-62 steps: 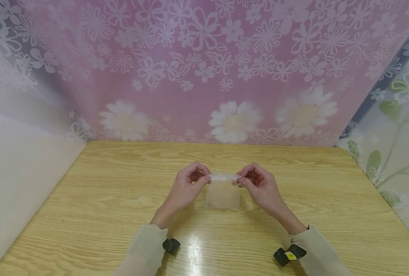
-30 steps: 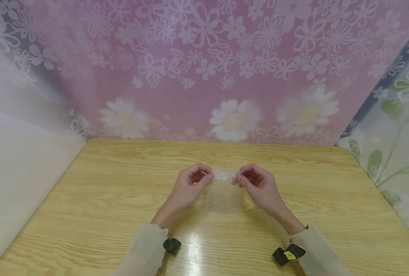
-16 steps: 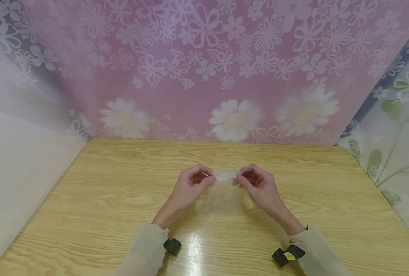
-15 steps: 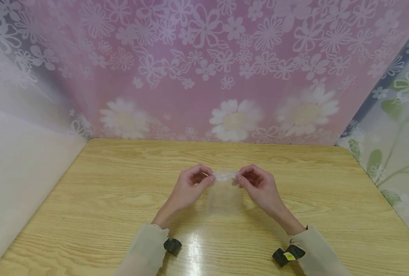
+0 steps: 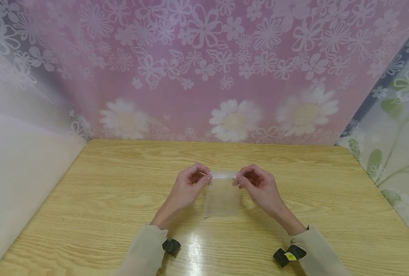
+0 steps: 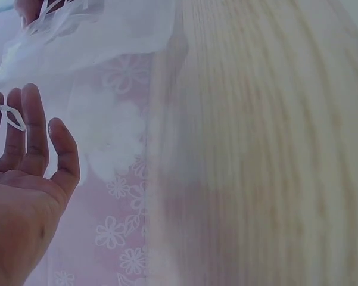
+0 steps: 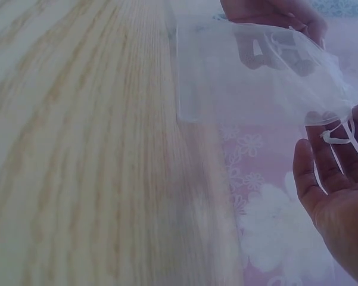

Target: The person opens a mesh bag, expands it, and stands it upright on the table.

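Observation:
A sheer whitish drawstring pouch hangs between my hands in the head view, its mouth uppermost and its body looking flat. My left hand pinches the left top corner between thumb and fingertips. At the right top corner, my right hand has the same kind of pinch. A thin white ribbon loop dangles by the left fingers in the left wrist view. Another ribbon hangs across the right fingers in the right wrist view. Through the pouch fabric, the other hand's fingers show.
A light wood-grain table lies under both arms. Behind it stands a pink curtain with white flowers, and pale curtains close off the sides. Each wrist wears a black camera band.
The pouch's mouth, bunched half a second ago, is now pulled straighter. My left hand has shifted slightly left, away from the right one. The right hand stays nearly in place.

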The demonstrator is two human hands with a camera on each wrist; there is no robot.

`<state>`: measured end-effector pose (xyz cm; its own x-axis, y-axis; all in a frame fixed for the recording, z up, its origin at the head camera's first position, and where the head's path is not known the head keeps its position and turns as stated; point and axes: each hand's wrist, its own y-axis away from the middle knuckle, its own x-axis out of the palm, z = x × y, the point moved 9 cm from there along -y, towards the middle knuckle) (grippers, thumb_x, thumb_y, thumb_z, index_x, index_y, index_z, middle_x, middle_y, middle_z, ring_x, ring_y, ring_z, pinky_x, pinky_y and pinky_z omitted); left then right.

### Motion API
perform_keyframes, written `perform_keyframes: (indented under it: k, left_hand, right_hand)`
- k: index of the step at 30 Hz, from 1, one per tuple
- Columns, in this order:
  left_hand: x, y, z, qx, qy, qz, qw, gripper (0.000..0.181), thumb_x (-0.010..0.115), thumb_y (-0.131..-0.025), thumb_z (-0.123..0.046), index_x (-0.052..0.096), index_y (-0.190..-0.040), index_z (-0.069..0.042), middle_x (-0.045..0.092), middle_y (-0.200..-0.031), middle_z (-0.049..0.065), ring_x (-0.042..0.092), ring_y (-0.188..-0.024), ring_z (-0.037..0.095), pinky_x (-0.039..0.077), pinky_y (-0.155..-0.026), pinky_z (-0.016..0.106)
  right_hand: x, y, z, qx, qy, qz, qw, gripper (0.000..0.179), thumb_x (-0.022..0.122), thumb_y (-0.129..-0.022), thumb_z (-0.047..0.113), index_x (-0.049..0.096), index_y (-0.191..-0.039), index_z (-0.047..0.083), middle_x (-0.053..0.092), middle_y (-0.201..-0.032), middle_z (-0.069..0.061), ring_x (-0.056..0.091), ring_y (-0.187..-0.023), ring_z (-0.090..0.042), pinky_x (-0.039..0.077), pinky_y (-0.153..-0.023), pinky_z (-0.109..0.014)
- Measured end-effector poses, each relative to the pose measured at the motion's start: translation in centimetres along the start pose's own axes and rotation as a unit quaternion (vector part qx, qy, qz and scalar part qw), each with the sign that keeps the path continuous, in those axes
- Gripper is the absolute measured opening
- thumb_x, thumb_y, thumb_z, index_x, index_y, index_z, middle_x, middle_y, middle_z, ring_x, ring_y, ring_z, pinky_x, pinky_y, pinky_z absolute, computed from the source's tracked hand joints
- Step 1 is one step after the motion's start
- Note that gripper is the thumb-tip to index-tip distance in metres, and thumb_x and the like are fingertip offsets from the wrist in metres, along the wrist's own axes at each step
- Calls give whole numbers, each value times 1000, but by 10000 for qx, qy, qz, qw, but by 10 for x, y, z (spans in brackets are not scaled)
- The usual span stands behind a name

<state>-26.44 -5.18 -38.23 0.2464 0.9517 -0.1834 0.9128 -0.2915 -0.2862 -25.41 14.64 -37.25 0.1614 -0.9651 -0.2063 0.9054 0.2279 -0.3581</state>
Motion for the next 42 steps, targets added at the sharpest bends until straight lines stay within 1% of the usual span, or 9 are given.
perform_keyframes:
  k: [7,12,16,21,29,33,37,40,42]
  left_hand:
    - [-2,1,0,-5,-72,25,10000,7,62,-102,-10,67,-106,-7,70,-97,25,68,-86,42,53,-74,24]
    - [-4,1,0,30,-122,3,9999,6,62,-102,-10,67,-105,-6,70,-95,20,68,-85,40,53,-73,24]
    - [-6,2,-1,35,-112,-30,9999,5,62,-102,-9,66,-104,-7,70,-94,16,68,-86,37,53,-73,24]
    - [-6,2,-2,45,-62,-9,10000,6,60,-103,-9,66,-104,-6,69,-96,18,67,-87,42,53,-73,25]
    - [-6,3,-2,-37,-52,64,10000,8,62,-103,-13,67,-107,-9,69,-97,18,67,-87,42,53,-74,26]
    - [-8,3,1,-92,23,8,10000,8,62,-103,-14,67,-109,-10,67,-99,16,67,-87,37,56,-74,33]
    - [-7,2,2,-104,223,55,9997,11,61,-104,-14,64,-111,-7,65,-103,22,67,-83,32,58,-78,43]
    - [-5,2,2,-178,333,140,9992,14,59,-105,-16,63,-113,-6,65,-106,23,67,-81,27,59,-79,43]
    - [-4,2,2,-237,347,203,9989,16,58,-106,-17,61,-116,-6,66,-108,22,68,-82,24,59,-79,41]
  right_hand:
    - [-1,0,1,-18,179,6,9998,5,63,-100,3,64,-103,-2,72,-89,-3,69,-81,-19,59,-72,-25]
    - [-1,1,0,69,245,31,9997,6,62,-101,4,64,-103,-1,71,-91,-8,70,-82,-19,60,-73,-27]
    - [-1,2,-1,176,233,24,9996,6,62,-101,3,64,-103,-2,70,-96,-3,71,-84,-17,60,-75,-26]
    - [-2,1,0,191,245,-16,9995,6,60,-101,0,62,-102,-5,67,-102,2,70,-85,-15,60,-76,-23]
    - [-3,1,2,52,175,22,9998,12,60,-102,3,61,-111,-4,69,-95,-9,72,-84,-16,61,-75,-25]
    - [-3,3,3,-35,93,114,9999,23,63,-99,-1,59,-121,-3,69,-99,-5,73,-87,-11,61,-76,-25]
    - [-4,3,6,-224,309,138,9992,37,70,-93,-5,59,-128,1,69,-101,-5,71,-87,-8,60,-74,-22]
    - [-4,2,9,-351,422,115,9984,38,71,-92,-5,61,-128,3,70,-98,-9,71,-82,-12,60,-71,-23]
    - [-3,2,9,-358,347,120,9987,36,71,-92,-5,61,-127,2,70,-97,-10,73,-80,-16,61,-70,-25]
